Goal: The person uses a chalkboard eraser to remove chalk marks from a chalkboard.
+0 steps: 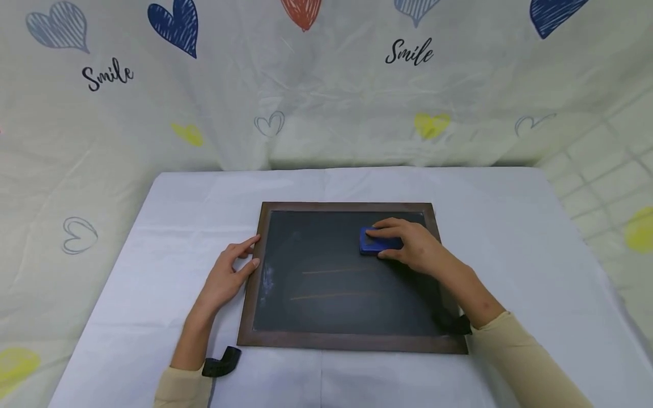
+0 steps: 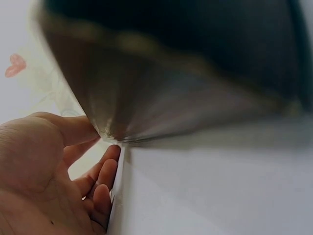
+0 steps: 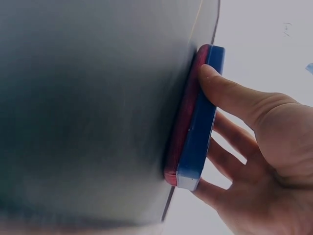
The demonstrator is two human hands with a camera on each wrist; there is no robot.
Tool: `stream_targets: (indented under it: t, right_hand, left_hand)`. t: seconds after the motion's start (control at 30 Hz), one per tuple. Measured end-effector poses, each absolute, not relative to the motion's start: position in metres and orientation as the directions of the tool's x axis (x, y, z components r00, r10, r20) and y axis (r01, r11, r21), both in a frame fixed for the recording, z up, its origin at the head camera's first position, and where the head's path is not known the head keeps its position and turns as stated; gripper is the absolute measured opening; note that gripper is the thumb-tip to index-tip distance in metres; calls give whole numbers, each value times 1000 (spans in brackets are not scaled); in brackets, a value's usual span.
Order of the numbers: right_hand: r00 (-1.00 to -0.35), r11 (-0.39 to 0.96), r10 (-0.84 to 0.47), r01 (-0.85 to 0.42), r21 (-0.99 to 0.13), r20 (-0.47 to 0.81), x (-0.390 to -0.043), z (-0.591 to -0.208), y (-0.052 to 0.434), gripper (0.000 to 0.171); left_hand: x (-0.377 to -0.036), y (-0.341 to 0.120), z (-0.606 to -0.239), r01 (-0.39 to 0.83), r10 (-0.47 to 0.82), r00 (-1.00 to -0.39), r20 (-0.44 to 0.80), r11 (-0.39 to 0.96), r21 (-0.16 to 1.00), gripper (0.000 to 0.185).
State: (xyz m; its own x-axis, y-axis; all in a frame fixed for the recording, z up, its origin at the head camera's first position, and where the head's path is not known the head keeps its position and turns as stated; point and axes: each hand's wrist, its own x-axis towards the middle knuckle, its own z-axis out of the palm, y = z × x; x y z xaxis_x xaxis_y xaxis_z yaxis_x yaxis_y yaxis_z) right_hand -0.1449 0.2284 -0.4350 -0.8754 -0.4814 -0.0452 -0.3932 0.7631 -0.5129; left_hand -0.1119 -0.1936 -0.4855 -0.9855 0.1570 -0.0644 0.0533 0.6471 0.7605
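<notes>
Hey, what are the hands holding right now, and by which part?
The right hand holds the blue eraser by its two long sides. The left hand rests against the left side of the chalkboard frame.

You work at a white-covered bench (image 1: 515,238) in a screened-off corner, backed by a pale printed curtain (image 1: 336,85) that also runs down your left side. Blue hearts (image 1: 176,25), yellow hearts (image 1: 432,126) and the script lettering "Smile" (image 1: 409,52) lend the setting a homelike look, though whether it is a home or a studio cannot be told from these views.
</notes>
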Motion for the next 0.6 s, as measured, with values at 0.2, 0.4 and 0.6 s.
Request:
stream_targets:
  t: [0.2, 0.4, 0.6]
  right_hand:
    - [-888, 788, -453, -360, -500, -74, -141, -431, 248, 53]
    - [-893, 791, -441, -338, -511, -92, -140, -431, 265, 53]
    - [-890, 785, -453, -371, -496, -51, -140, -433, 264, 53]
  left_hand:
    - [-113, -194, -486, 59, 163, -985, -61, 644, 763, 54]
    - [-114, -193, -488, 49, 159, -985, -73, 652, 757, 55]
    - [-114, -194, -488, 61, 164, -985, -60, 645, 761, 55]
